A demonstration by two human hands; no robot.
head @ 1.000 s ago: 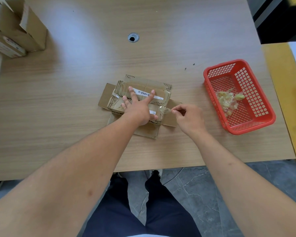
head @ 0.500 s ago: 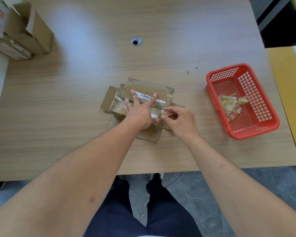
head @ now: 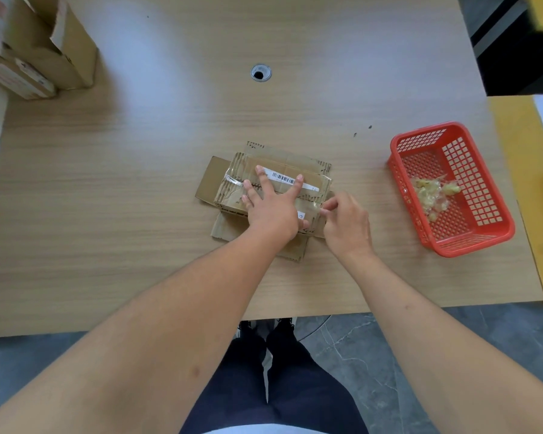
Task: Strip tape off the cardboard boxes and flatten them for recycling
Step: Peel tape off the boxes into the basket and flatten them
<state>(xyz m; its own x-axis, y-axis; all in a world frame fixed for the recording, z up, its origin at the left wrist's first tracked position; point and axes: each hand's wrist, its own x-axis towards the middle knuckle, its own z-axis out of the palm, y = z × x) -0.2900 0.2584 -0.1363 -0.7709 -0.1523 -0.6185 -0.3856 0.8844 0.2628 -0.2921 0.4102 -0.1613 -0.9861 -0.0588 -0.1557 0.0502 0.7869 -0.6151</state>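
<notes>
So we've got the flattened box [head: 282, 170] sitting mid-table [head: 107, 214], a bit toward our edge, flaps splayed out around it. Our left hand [head: 271, 208] lies flat on top of it, fingers straight and spread, pressing it down, with two fingertips on the white barcode label [head: 290, 180]. Our right hand [head: 347, 225] is at the box's right end, thumb and fingers pinched together on a strip of clear tape [head: 314, 209] that runs across the cardboard there. The tape is shiny and see-through, so we can't tell just how much of it is lifted off the surface.

Over on the right of the table there's the red basket [head: 489, 236], well apart from the box, with a wad of crumpled tape scraps [head: 433, 195] lying in it. More boxes [head: 35, 54] stand in the far left corner of the table, not flattened, flaps up. There's a cable hole [head: 260, 72] in the tabletop beyond the box, and a couple of tiny dark specks [head: 370, 127] on the wood between box and basket. Past the right edge of the table is something yellow [head: 524, 183], only partly in shot.
</notes>
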